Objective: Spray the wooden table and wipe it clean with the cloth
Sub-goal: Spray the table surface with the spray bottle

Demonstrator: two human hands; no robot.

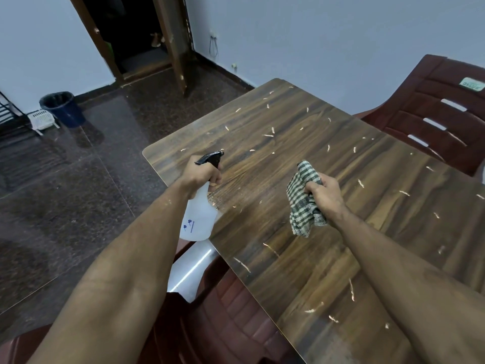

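Landmark: the wooden table (301, 158). Everything below is placed relative to it.

My left hand (202, 177) is wrapped round the neck of the spray bottle (198, 219), fingers on the trigger side. It sits over the table's near-left edge. The bottle's long axis runs from its white body, which hangs off that edge toward me, up to the black nozzle, which points away from me over the tabletop toward the far end. Spray should land on the left-middle of the table, ahead of the nozzle. I see a faint wet-looking sheen just beside the bottle on the wood, but can't confirm it.

My right hand (324, 194) is clenched on the checked cloth (304, 200), bunched up and held over the middle of the table. I can't tell whether its lower end touches the wood. The cloth lies to the right of the nozzle, near it but apart.

Key relation: the likely spray zone is between the two hands and slightly beyond them, so the cloth hand is the nearer one for wiping. It needs a short sweep left and forward across the table.

Pale flecks are scattered across the whole top, many on the far end and right side, so I judge wiping hardly begun. Risk: the bottle is overhanging the edge, so some mist may miss the table.
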